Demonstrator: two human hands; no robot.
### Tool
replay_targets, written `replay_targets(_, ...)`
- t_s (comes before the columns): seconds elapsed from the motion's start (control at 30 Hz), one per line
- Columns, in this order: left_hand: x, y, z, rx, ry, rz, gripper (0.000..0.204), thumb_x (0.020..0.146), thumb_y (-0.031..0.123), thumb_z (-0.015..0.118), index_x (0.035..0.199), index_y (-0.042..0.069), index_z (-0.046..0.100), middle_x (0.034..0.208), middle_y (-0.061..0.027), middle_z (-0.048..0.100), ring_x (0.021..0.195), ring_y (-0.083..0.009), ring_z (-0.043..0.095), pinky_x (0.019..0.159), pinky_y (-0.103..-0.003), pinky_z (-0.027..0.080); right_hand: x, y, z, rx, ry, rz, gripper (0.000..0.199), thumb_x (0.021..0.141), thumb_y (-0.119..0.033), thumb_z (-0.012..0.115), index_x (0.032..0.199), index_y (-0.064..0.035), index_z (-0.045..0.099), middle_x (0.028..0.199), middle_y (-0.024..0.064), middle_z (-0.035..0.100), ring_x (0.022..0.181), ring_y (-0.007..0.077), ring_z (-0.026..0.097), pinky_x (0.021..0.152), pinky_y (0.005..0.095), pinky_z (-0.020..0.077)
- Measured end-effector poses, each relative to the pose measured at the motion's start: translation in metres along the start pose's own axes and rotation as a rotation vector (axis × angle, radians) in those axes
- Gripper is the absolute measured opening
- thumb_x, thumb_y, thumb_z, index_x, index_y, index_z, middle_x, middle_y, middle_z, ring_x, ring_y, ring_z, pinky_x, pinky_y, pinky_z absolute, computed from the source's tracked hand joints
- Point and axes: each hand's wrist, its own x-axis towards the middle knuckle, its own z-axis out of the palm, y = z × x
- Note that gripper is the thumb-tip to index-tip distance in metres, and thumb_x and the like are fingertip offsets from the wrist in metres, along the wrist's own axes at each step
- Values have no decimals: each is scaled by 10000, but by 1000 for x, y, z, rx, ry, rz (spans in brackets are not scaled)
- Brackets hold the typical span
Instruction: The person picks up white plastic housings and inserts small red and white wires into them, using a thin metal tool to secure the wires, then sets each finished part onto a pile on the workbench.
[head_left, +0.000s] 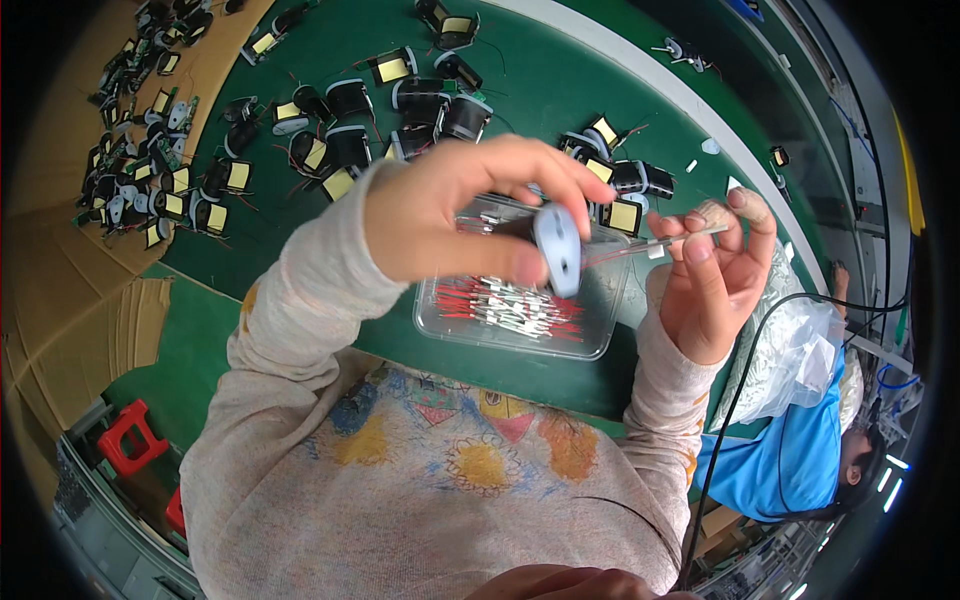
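Between the thumb and fingers of my left hand (455, 205) is a small black device with a pale grey oval end cap (558, 250), its cap turned toward my right hand. My right hand (718, 265) pinches a thin wire lead (640, 247), partly red with a pale end, between thumb and fingertips. The lead's far end reaches close to the grey cap; I cannot tell whether it touches. Below both hands stands a clear plastic box (590, 350) holding many short red and white wire leads (515, 312).
Several black devices with yellow pads (348, 97) lie on the green table (560, 60). More are heaped on cardboard (60, 200) at left. At right are a clear bag of white pieces (780, 360), a black cable (735, 385) and a person in blue (780, 460).
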Motion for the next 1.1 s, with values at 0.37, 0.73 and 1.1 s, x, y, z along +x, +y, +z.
replay_targets(0.37, 3, -8, 21, -96, -159, 10, 399, 659, 225, 789, 953, 3, 637, 995, -105, 597, 1032, -242, 517, 947, -371, 340, -10, -4, 18, -68, -78, -3, 396, 724, 30, 660, 1070, 45, 470, 917, 150, 607, 889, 234, 596, 869, 396, 485)
replay_targets(0.73, -4, -1, 29, -35, 62, -74, 359, 691, 33, 732, 992, -7, 541, 1011, -142, 603, 1006, -234, 566, 888, -335, 429, -10, -23, -6, -424, 111, -305, 202, 709, -89, 718, 792, 34, 581, 710, 162, 618, 649, 239, 606, 619, 315, 507)
replay_targets(1.1, -4, -10, 40, 363, 235, 246, 431, 638, -31, 759, 972, 34, 494, 930, -177, 657, 943, -253, 634, 912, -408, 419, -20, -34, 2, -712, -299, -503, 220, 577, 30, 759, 750, 47, 625, 686, 142, 637, 627, 239, 659, 541, 285, 538)
